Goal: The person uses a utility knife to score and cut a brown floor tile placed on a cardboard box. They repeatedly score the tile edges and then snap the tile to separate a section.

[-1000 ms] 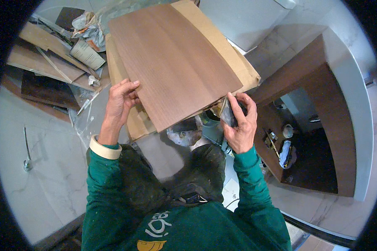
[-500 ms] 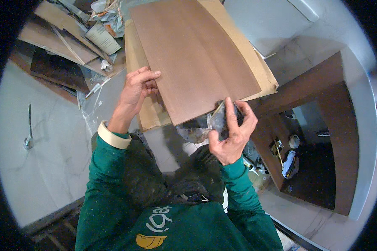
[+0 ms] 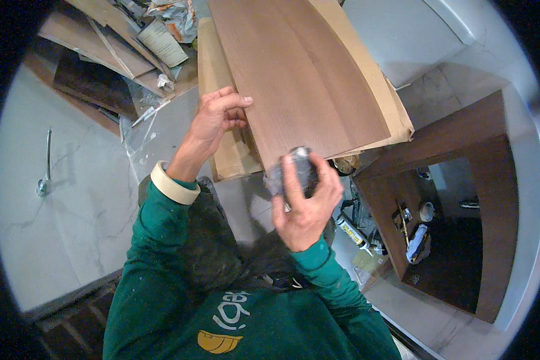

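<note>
Head view: since the earlier frame, the right hand [image 3: 309, 213] has moved leftward along the near edge of the board [image 3: 306, 90], carrying the block [image 3: 304, 169] away from the right corner. The brown board lies face up on cardboard [image 3: 396, 120], which probably shields it and gives it a soft bed; its near edge faces the person, evidently for easy reach. The left hand [image 3: 216, 117] grips the board's left edge, thumb uppermost, apparently to steady it; how far its fingers reach beneath cannot be told. The right hand is closed around the dark block, fingers extended along it, seemingly for even pressure; blur hides the exact contact. A cream ring [image 3: 173, 185] encircles the left cuff, presumably kept handy there.
</note>
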Motion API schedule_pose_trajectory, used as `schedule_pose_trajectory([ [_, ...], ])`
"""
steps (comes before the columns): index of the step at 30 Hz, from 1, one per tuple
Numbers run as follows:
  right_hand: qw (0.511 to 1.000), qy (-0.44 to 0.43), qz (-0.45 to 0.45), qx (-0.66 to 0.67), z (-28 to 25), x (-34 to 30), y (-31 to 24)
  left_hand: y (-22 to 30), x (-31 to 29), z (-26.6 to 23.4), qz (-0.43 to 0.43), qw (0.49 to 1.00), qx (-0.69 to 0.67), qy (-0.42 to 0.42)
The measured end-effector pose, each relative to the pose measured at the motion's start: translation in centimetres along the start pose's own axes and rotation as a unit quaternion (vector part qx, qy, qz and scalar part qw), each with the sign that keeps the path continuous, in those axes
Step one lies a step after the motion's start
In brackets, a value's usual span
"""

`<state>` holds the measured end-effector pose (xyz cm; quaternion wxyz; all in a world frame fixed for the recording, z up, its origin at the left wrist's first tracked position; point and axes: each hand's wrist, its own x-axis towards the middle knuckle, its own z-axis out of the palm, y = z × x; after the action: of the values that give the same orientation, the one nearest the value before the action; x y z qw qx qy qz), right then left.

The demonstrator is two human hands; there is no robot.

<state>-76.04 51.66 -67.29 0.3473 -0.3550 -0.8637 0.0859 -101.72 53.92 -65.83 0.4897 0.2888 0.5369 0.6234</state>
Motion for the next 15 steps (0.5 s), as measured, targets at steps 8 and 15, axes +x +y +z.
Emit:
schedule_pose_trajectory([
  [8,0.985,0.123,0.079,-0.088,-0.4,2.2,4.6,-0.2,-0.3,-0.3,0.005,1.000,0.003,0.012],
  [15,0.983,-0.054,-0.082,0.154,1.8,-7.6,-0.2,0.1,-0.1,-0.8,0.012,1.000,-0.022,0.020],
])
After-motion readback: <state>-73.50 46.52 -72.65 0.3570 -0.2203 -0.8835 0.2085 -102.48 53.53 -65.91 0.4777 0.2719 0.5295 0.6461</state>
